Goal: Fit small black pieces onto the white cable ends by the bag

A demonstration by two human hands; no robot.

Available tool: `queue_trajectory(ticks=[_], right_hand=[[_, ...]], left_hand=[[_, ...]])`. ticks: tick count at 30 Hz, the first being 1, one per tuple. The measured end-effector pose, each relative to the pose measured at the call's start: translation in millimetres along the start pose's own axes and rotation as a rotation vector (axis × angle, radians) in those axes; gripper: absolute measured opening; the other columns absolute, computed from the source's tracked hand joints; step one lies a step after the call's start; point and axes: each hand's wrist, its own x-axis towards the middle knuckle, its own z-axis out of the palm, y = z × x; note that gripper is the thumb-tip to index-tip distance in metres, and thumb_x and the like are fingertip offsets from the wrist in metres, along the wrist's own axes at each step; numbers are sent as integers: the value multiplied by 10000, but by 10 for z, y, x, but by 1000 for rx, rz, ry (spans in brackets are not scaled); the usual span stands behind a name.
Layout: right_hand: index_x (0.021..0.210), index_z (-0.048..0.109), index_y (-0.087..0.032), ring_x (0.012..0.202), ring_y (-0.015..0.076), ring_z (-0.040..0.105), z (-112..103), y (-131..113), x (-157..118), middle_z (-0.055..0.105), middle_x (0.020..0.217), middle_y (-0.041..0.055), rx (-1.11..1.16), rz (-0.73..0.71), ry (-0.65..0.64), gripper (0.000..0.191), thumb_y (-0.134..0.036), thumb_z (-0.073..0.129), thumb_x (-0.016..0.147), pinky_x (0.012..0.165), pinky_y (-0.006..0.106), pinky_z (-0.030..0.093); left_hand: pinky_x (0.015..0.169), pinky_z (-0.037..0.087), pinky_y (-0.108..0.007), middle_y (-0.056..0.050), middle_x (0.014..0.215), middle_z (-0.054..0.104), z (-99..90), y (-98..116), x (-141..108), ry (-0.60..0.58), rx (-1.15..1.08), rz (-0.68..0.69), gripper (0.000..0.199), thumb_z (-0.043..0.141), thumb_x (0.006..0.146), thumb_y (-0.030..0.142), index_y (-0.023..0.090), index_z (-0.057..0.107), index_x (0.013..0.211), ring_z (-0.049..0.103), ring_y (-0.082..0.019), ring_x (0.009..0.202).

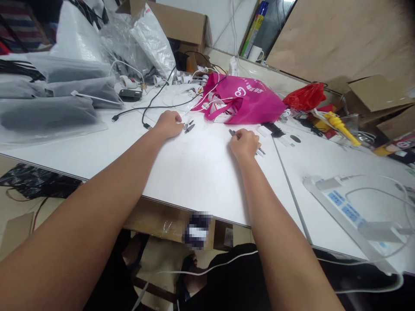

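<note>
My left hand (170, 124) rests on the white table (194, 168) with its fingers curled together. At its fingertips lie small dark, pointed pieces like pen parts (189, 128); whether the fingers pinch one of them I cannot make out. My right hand (245, 143) is closed around a slim, dark pen-like piece (231, 132), whose end sticks out on the left. Silver-grey slim ends (261, 152) show past the right side of that hand, partly hidden by it.
Behind my hands lies a pink bag (259, 101), with black cables (129, 113) to its left. Grey plastic packages (48, 116) fill the left side. A white power strip (350, 211) with cords lies at right. A yellow tool (342, 127) and red bag (304, 97) lie farther back.
</note>
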Motion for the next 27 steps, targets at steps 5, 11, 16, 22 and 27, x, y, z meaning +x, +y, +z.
queue_trajectory(ticks=[5,11,16,22,27], right_hand=[[1127,764,-225,1223,347,529,13,-2,6,724,1289,133,2,2,-5,307,-196,538,921,1039,529,368],[1105,764,-229,1213,345,529,16,-9,-3,728,1267,131,-1,-2,-5,300,-195,530,920,1036,524,364],[1100,755,-227,1202,340,524,18,-12,1,717,1264,137,0,-4,-5,285,-211,526,930,1034,522,365],[1102,753,-224,1228,354,535,15,-18,3,728,1266,135,12,-3,-16,270,-214,532,948,1033,527,371],[1107,758,-225,1222,357,539,18,-20,3,727,1269,135,8,-13,-10,276,-222,534,946,1038,529,372]], left_hand=[[1057,546,-428,-119,1085,740,52,-11,34,42,43,25,157,657,885,245,186,774,972,659,-269,1040],[1114,522,-405,-112,1112,694,110,5,67,56,123,10,216,584,927,231,180,774,1017,656,-277,1134],[1165,497,-412,-160,1215,680,113,19,48,62,119,25,281,566,937,190,133,763,1130,632,-297,1197],[1150,482,-398,-170,1281,669,102,37,14,76,108,31,262,573,943,180,147,732,1149,597,-299,1223],[1158,424,-432,-138,1279,692,84,148,-73,187,90,165,260,489,1046,267,187,701,1173,561,-287,1273]])
